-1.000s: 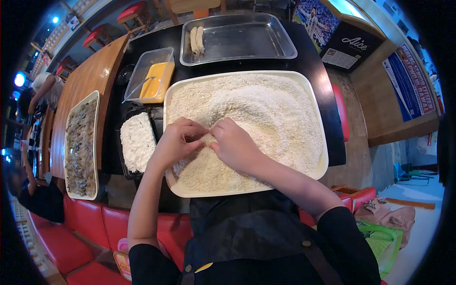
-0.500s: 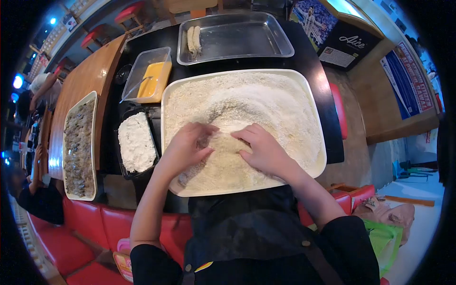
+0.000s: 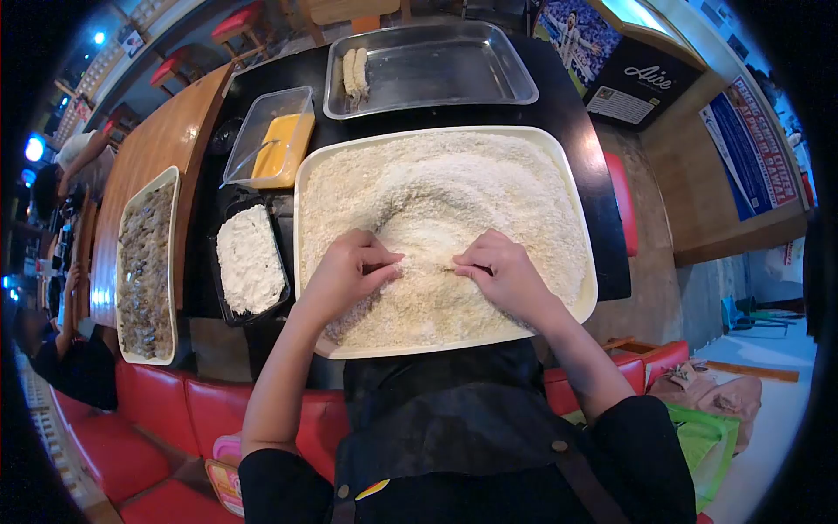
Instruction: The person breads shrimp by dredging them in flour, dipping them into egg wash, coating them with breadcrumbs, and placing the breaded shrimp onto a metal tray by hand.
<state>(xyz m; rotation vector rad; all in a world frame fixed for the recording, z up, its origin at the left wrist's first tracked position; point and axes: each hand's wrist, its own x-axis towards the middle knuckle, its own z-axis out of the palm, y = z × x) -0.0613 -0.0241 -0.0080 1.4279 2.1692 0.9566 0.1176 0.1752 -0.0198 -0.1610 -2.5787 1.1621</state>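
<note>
A large cream tray [image 3: 588, 297] full of pale breadcrumbs [image 3: 515, 210] lies in front of me. Both hands are low over its near half, thumbs and fingertips pinched together. My left hand [image 3: 351, 272] and my right hand [image 3: 502, 272] face each other a short gap apart. Between them lies what looks like a crumb-covered shrimp, held at its two ends; it blends into the crumbs, and only a small darker tip shows at my right fingertips. Crumbs are heaped below the hands, with a curved hollow behind them.
Behind stands a metal tray [image 3: 436, 109] with breaded pieces [image 3: 355, 74]. To the left are a plastic tub [image 3: 247, 140] of yellow liquid [image 3: 284, 148], a black container of white flour [image 3: 250, 262] and a tray of raw shrimp [image 3: 147, 271]. Another person [image 3: 78, 367] sits far left.
My hands have moved apart and come up out of the crumbs. Their cupped fingers have closed into pinches. The other containers have stayed put.
</note>
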